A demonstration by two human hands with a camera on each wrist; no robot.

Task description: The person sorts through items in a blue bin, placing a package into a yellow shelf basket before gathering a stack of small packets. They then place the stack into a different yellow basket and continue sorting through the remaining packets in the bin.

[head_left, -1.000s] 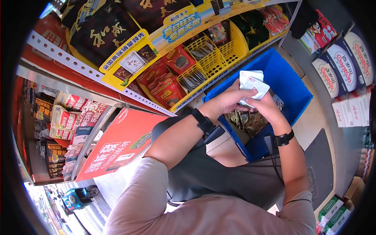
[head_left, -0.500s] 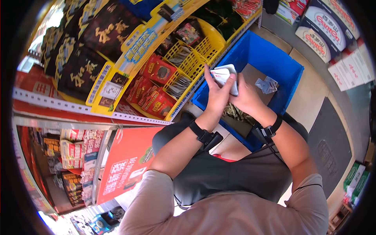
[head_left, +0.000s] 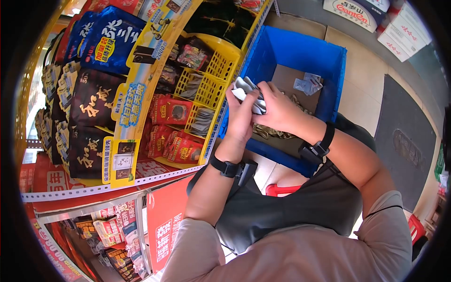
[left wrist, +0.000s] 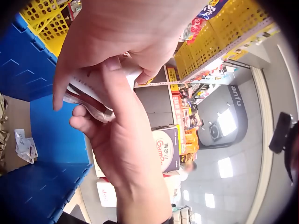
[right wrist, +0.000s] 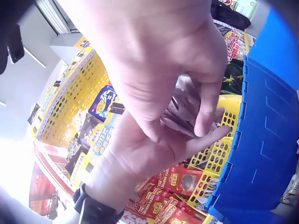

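Between both hands, in front of the yellow shelf baskets and by the left edge of a blue crate point(head_left: 342, 70), is a small stack of white and silver packets point(head_left: 248, 89). The left hand point(head_left: 240, 113) grips its near side, thumb on top. The right hand point(head_left: 281, 112) pinches the other side with curled fingers. The left wrist view has the left hand point(left wrist: 121, 32) over the packets point(left wrist: 91, 84), the right hand point(left wrist: 128, 144) below. Seen from the right wrist, the packets point(right wrist: 184, 109) lie between the right fingers and the left palm point(right wrist: 145, 149).
Inside the crate are clear packets point(head_left: 307, 84) and brownish foil packets point(head_left: 272, 132). Yellow baskets point(head_left: 209, 90) hold grey packets point(head_left: 203, 121) and red packets point(head_left: 185, 148). Boxes point(head_left: 405, 35) stand at the upper right; a dark mat point(head_left: 399, 141) lies on the floor.
The view has swung toward the shelf. Both hands, holding the packets, have shifted from over the crate to its shelf side. The stack, flat and fanned earlier, now shows more of its edges.
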